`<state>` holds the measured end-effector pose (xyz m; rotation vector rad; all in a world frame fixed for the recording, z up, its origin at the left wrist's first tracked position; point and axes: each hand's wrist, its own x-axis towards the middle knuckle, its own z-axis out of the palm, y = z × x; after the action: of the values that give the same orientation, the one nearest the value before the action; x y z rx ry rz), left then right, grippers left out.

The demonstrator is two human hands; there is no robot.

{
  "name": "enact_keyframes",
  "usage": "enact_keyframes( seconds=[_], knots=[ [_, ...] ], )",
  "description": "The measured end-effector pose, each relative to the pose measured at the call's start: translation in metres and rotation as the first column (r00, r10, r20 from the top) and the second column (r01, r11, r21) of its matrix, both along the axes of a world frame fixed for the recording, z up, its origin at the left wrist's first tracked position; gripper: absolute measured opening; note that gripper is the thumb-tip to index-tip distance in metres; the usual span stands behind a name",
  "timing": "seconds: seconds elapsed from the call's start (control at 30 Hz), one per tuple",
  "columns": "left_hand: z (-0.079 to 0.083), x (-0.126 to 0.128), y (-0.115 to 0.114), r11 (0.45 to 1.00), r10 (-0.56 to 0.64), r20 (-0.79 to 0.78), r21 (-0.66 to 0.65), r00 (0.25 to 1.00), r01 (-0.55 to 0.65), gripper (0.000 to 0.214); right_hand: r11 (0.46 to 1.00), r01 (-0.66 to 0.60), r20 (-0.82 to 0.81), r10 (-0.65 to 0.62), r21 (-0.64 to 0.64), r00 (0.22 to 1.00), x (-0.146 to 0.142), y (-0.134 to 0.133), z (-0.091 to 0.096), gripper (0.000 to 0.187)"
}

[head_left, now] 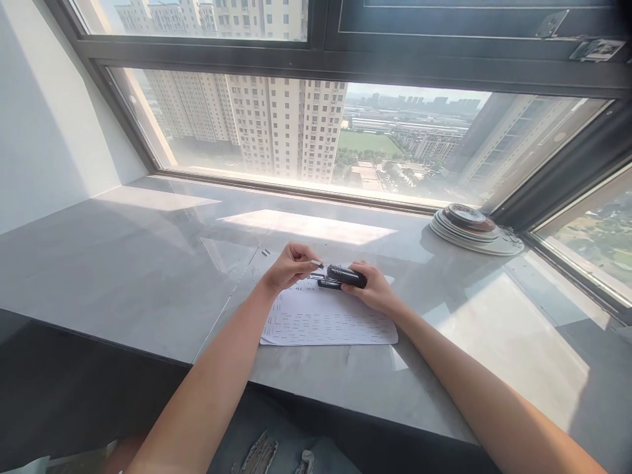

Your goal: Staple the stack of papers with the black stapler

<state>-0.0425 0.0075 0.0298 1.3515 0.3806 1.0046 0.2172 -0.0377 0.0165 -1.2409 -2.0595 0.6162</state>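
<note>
1 black stapler [346, 276], lying over the far edge of 1 printed paper sheet [328, 322] on the grey countertop [123, 263]. Right hand [375, 289]: fingers wrapped around the stapler's rear. Left hand [289, 266]: fingertips pinched narrow on 1 small silvery piece [316, 263] at the stapler's front. 2 tiny metal bits [265, 252] lie just left. 1 plate stack [474, 229] by the window, well apart.

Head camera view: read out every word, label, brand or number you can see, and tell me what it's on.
No text is legible.
Paper: rows of short printed marks, too small to read.
Stapler: no readable label.
Stack of plates: top pattern blurred, no words.
</note>
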Motion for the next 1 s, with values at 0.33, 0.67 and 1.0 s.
enact_keyframes(
  seconds=[0.33, 0.67, 1.0],
  knots=[
    [0.014, 0.019, -0.02, 0.927, 0.21, -0.232, 0.357, 0.95, -0.118, 0.028, 0.907, -0.023, -0.003, 0.027, 0.42, 1.0, -0.006, -0.013, 0.009, 0.048],
    [0.014, 0.024, -0.026, 0.927, 0.164, -0.289, 0.372, 0.943, -0.047, 0.033, 0.759, -0.048, -0.058, 0.112, 0.649, 0.992, -0.019, -0.026, 0.017, 0.01],
    [0.017, 0.022, -0.024, 0.928, 0.151, -0.307, 0.371, 0.94, -0.028, 0.034, 0.673, -0.089, 0.057, 0.069, 0.734, 0.996, -0.011, -0.025, 0.009, 0.032]
  ],
)
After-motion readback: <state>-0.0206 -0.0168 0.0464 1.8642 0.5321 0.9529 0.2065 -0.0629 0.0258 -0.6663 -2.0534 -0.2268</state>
